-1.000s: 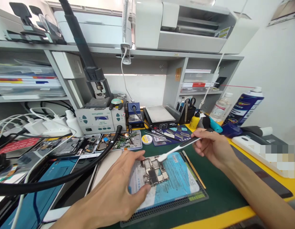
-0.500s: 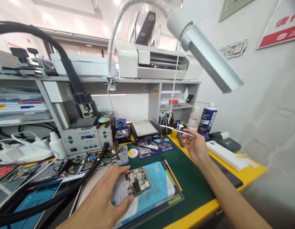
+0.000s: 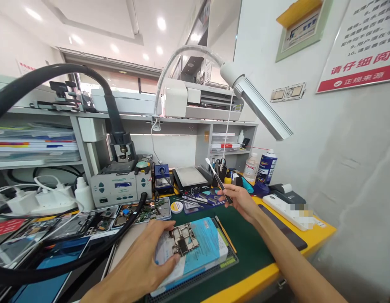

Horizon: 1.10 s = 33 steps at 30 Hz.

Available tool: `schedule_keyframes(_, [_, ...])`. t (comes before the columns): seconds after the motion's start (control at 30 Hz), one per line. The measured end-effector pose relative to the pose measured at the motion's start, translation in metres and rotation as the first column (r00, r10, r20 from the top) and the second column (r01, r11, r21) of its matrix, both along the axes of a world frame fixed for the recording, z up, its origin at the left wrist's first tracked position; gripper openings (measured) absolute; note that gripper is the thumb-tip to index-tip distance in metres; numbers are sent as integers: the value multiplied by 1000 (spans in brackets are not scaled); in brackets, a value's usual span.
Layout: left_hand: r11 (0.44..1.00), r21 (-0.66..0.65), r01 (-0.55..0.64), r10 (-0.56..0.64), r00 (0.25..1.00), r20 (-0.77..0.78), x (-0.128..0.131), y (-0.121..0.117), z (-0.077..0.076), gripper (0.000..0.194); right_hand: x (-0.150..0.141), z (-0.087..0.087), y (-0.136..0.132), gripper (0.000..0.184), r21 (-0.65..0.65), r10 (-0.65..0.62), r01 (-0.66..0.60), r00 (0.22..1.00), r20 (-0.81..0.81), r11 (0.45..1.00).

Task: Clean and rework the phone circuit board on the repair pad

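A toothbrush (image 3: 218,180) with a white head and a dark handle is held in my right hand (image 3: 240,201), head pointing up and to the left above the green mat. A phone circuit board (image 3: 184,240) lies on a blue and white soft packet (image 3: 207,244). My left hand (image 3: 144,252) spans the board's left side, thumb at its lower corner and fingertips at its upper corner. Under the packet is a dark perforated pad (image 3: 195,275). Beside it, to the right, lies a thin brush with a wooden handle (image 3: 225,233).
A hot-air station (image 3: 120,187) with a thick black hose stands at the back left. Phone parts fill a tray (image 3: 169,209). Farther back are a heating plate (image 3: 192,179), a clear bottle (image 3: 250,167) and a spray can (image 3: 266,167). A lamp (image 3: 261,105) hangs above.
The toothbrush has gone from nearly level to steeply upright, with my right hand lower and further left. My left hand stays at the board. The view has tilted upward.
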<state>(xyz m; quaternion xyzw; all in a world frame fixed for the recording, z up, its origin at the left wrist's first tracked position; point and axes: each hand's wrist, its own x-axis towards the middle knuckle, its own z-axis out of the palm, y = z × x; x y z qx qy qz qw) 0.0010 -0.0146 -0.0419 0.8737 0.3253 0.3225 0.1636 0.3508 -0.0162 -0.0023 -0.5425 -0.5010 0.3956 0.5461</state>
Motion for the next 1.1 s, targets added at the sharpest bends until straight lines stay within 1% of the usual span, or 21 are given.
schedule_keyframes(0.1, [1000,-8,4,-4,1000,-5,-1,0,1,47,-2,8,7,31,4,41,-42,983,178,999])
schedule_keyframes(0.17, [1000,-9,4,-4,1000,-3,0,-1,2,47,-2,12,15,31,-9,70,-71,947,312,997])
schedule_keyframes(0.23, [1000,-8,1,-1,1000,3,1,-2,3,47,-3,12,22,29,-23,79,-77,890,449,997])
schedule_keyframes(0.33, [1000,-4,0,0,1000,9,1,-3,3,47,-6,5,30,28,-7,24,-24,788,615,1000])
schedule_keyframes(0.47, [1000,0,19,-19,1000,1,0,-2,3,48,-10,-6,30,29,29,-49,41,680,731,999])
schedule_keyframes(0.57, [1000,-2,23,-23,1000,4,0,-2,2,48,-8,-7,27,27,24,-64,71,634,771,997])
schedule_keyframes(0.67, [1000,-9,18,-17,1000,10,1,-1,1,47,-2,-4,25,28,-26,-41,103,604,796,994])
schedule_keyframes(0.77, [1000,10,10,-10,999,-43,0,1,-1,48,4,-1,22,30,-138,57,94,589,806,986])
schedule_keyframes(0.83, [1000,25,12,-10,997,-80,-1,2,0,48,6,2,18,31,-252,175,54,580,796,966])
schedule_keyframes(0.87, [1000,26,9,-7,997,-80,-1,1,0,48,7,4,15,30,-319,246,29,570,784,947])
schedule_keyframes(0.97, [1000,19,-17,18,999,-36,1,-3,5,44,6,8,7,26,-497,436,-27,521,734,867])
schedule_keyframes(1.03, [1000,11,-28,29,999,-21,3,-5,7,42,3,8,4,24,-555,495,-28,490,717,832])
schedule_keyframes(1.1, [1000,6,-14,14,1000,-24,4,-6,9,43,0,4,4,24,-562,499,-13,477,724,827])
